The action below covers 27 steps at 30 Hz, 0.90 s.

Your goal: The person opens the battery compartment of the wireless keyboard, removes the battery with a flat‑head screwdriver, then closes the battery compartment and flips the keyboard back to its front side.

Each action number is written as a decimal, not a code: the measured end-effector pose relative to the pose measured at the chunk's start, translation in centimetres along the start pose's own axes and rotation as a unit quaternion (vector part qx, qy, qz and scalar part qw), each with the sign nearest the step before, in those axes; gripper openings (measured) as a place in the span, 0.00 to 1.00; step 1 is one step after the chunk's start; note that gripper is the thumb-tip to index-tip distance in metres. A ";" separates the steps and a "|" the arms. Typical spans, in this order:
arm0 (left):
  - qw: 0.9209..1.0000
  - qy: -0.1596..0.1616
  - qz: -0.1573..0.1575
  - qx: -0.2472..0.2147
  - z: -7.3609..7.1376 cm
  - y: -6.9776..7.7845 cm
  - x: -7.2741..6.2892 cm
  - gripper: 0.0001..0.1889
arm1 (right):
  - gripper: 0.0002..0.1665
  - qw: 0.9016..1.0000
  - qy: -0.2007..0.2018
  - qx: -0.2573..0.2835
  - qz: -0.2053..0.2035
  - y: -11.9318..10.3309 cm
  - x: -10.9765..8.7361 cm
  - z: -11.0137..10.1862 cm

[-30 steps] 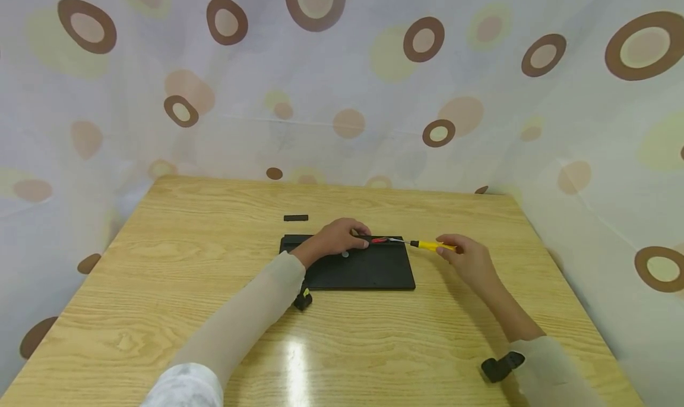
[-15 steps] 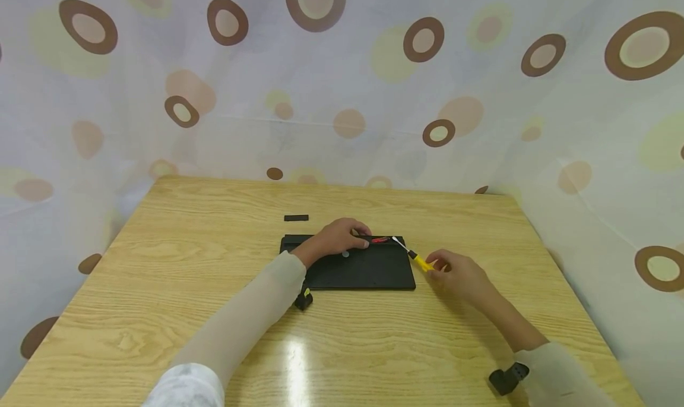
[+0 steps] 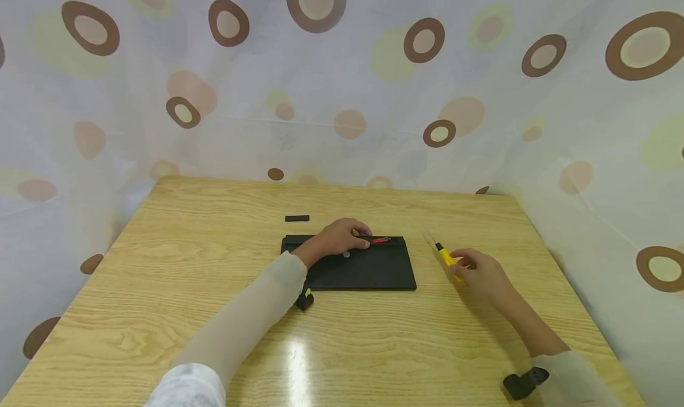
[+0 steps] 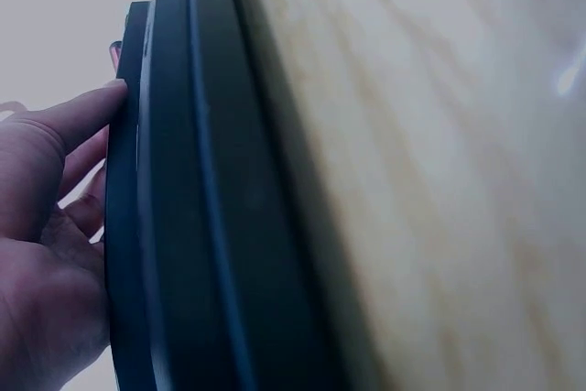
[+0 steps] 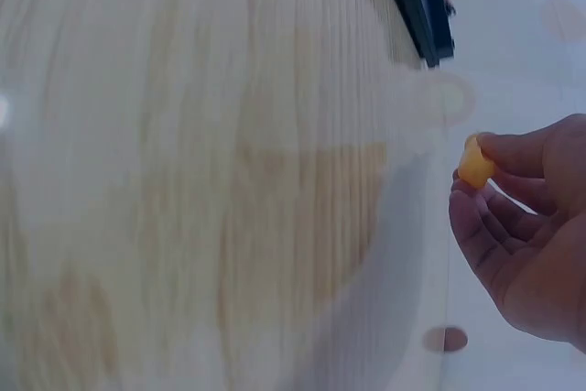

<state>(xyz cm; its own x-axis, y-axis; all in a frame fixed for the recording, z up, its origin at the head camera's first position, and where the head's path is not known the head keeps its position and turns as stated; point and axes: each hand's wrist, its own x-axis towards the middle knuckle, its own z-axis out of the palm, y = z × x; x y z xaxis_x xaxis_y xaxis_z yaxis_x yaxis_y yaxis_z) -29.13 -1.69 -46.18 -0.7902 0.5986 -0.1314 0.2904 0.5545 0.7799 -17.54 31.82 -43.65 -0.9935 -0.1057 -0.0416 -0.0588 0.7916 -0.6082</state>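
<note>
A flat black slab, which looks like a keyboard lying face down, rests on the table. My left hand holds its raised back edge, thumb on the near side and fingers behind. The left wrist view shows that thumb against the dark bar. Right of the thumb, a small red piece lies in a slot of the back edge. My right hand pinches the yellow handle of a screwdriver, off the keyboard's right side. Its thin shaft is blurred and points up and left.
A small black strip lies on the wooden table behind the keyboard. Patterned cloth hangs at the back and sides. Each wrist wears a small black camera, the right one's camera near the table's front.
The right hand has drawn the screwdriver away from the red piece, first turning its handle toward the front, then moving right. The left hand and the keyboard have stayed put.
</note>
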 end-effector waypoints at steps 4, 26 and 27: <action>1.000 0.001 0.003 0.000 0.0 0.0 0.1 0.17 | 0.23 0.999 0.018 0.003 0.030 1.9 -0.3 -1.2; 1.000 0.002 -0.003 0.010 0.1 -0.2 0.4 0.18 | 0.27 0.994 0.029 -0.076 0.072 5.4 -0.8 -2.5; 1.000 0.002 -0.004 0.009 0.1 -0.1 0.3 0.18 | 0.28 0.994 0.026 -0.075 0.074 5.4 -0.8 -2.5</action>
<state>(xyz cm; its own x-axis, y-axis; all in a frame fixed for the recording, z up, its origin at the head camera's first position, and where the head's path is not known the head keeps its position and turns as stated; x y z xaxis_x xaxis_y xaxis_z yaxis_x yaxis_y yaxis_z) -29.34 -1.48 -46.39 -0.7945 0.5920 -0.1354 0.2936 0.5696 0.7677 -17.28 37.70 -44.96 -0.9957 0.0469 -0.0794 0.0791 0.8774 -0.4731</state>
